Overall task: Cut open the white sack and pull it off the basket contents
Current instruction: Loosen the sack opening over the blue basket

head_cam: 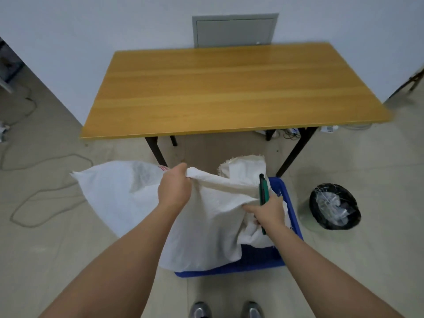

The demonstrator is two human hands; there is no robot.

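left hand (174, 188) on white sack (119, 193)

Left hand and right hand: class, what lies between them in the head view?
Between the left hand and the right hand stretches only the white sack, a taut fold of it, as the head view shows. The right hand also holds a green cutter.

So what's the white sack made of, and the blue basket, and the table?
The sack looks like thin woven plastic: matte, crinkly, letting light through, with a frayed edge. The basket seems hard plastic, solid blue with slotted walls. The table top looks like wood or wood-look laminate, smooth and slightly shiny with grain stripes; which one can't be told. Its legs are dark, probably metal.
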